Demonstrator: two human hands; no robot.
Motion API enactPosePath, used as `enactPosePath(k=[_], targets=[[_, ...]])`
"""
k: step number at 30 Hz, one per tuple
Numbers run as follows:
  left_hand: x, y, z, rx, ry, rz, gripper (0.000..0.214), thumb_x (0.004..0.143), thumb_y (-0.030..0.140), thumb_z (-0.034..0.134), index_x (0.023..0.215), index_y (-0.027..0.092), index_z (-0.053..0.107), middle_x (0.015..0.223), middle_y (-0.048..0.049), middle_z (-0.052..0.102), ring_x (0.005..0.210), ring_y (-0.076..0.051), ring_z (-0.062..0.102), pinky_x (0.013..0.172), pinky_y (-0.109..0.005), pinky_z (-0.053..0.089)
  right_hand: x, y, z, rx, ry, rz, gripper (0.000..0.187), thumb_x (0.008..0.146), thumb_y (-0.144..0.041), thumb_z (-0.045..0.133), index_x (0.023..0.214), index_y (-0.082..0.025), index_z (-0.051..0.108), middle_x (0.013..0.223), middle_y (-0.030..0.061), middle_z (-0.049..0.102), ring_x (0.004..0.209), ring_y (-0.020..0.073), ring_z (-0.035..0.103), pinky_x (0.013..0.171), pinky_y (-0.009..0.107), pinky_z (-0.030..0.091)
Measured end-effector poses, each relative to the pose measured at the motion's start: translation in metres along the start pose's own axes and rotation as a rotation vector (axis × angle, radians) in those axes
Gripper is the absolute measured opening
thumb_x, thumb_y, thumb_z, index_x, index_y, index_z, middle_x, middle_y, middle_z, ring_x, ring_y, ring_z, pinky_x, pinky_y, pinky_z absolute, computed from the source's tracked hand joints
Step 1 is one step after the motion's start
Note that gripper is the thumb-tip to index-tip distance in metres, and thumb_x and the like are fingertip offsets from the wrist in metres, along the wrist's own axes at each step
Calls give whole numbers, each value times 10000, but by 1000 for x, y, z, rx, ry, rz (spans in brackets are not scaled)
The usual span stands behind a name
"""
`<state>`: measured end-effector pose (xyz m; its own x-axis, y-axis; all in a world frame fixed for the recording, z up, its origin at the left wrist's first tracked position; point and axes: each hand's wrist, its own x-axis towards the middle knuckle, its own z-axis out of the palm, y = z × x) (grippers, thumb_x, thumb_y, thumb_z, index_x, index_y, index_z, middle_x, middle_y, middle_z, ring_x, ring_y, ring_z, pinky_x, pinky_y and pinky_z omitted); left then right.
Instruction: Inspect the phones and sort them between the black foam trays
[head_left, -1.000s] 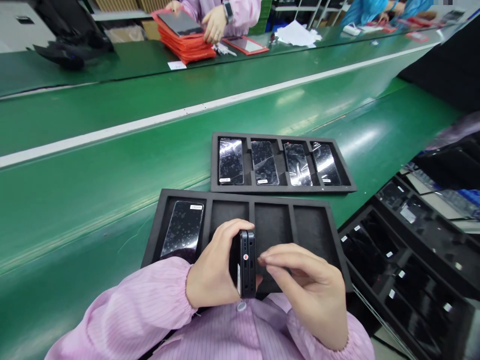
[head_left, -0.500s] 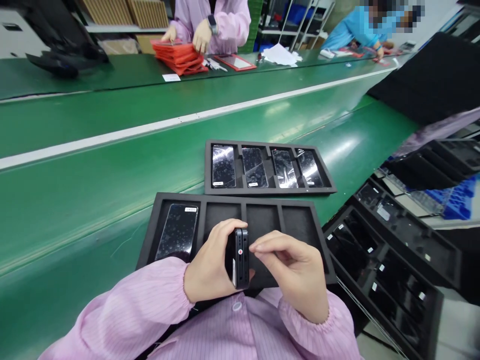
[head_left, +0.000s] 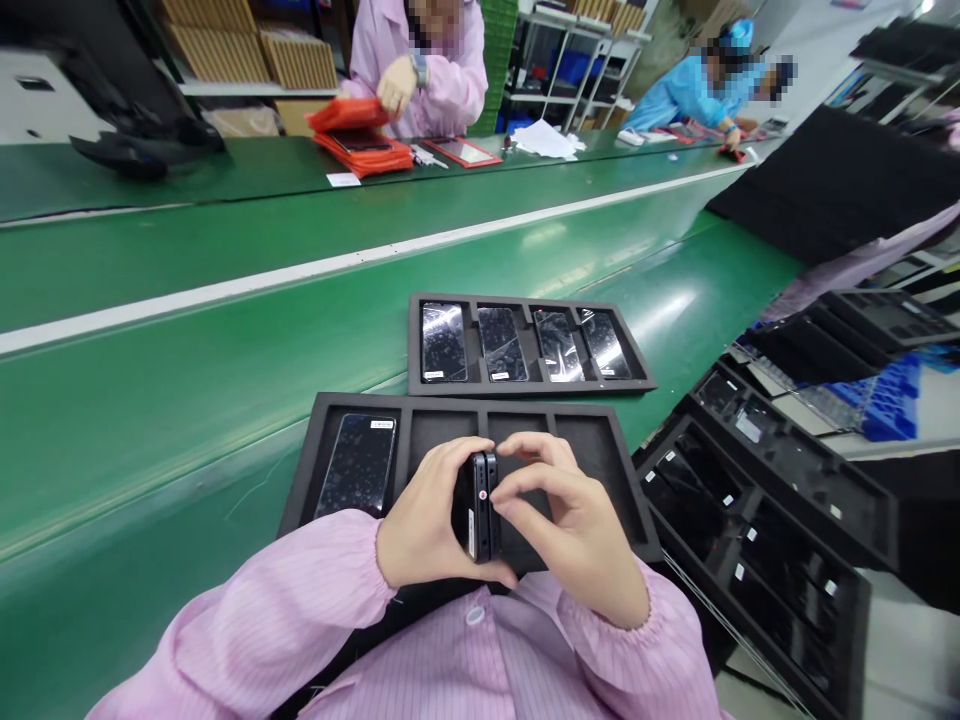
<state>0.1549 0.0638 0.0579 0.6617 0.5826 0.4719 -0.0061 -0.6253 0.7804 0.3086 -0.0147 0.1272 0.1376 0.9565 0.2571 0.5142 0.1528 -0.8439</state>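
My left hand [head_left: 424, 525] is wrapped round a black phone [head_left: 481, 505] held on edge, its side with a small red dot facing me. My right hand [head_left: 570, 530] pinches the phone's right side with thumb and fingers. Both hands hover over the near black foam tray [head_left: 637, 500], which holds one phone [head_left: 358, 465] in its leftmost slot; its other slots are bare. A second foam tray [head_left: 417, 345] lies farther out with a phone in each of its slots.
Both trays rest on the green conveyor belt [head_left: 187, 360]. Stacked black trays with phones [head_left: 772, 540] stand at my right. Across the belt a person in pink [head_left: 409, 70] handles red pouches [head_left: 360, 140]; another in blue [head_left: 694, 95] works farther right.
My right hand has closed in on the phone, from fingertips near its edge to a pinch on its side. The camera has tilted up, showing more of the far workers.
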Motion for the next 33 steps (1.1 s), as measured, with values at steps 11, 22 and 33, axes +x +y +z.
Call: enactPosePath(k=[11,22,33], targets=[[-1,1,2,70,37,47,1007,584,551,841,1363,226,293,1237,-156,555,1114,-342,600,931,-541,508,3,-9,0,-160,-72,-17,161,877,-163,598,872,-258,728,1123,50,610,1139,219,530,997,433,466],[-4,4,8,141,99,67,864,680,494,771,1349,187,318,1223,-167,555,1122,-321,597,943,-503,521,-6,-11,8,-313,83,-138,198,860,-147,628,1022,-242,692,1113,54,600,1084,218,519,930,406,479],[-13,14,20,311,242,27,687,780,355,654,1353,138,345,1232,-179,562,1147,-306,576,968,-476,509,-31,-25,18,-531,189,-159,123,915,-135,577,954,-202,673,1063,85,619,1013,247,517,840,428,472]])
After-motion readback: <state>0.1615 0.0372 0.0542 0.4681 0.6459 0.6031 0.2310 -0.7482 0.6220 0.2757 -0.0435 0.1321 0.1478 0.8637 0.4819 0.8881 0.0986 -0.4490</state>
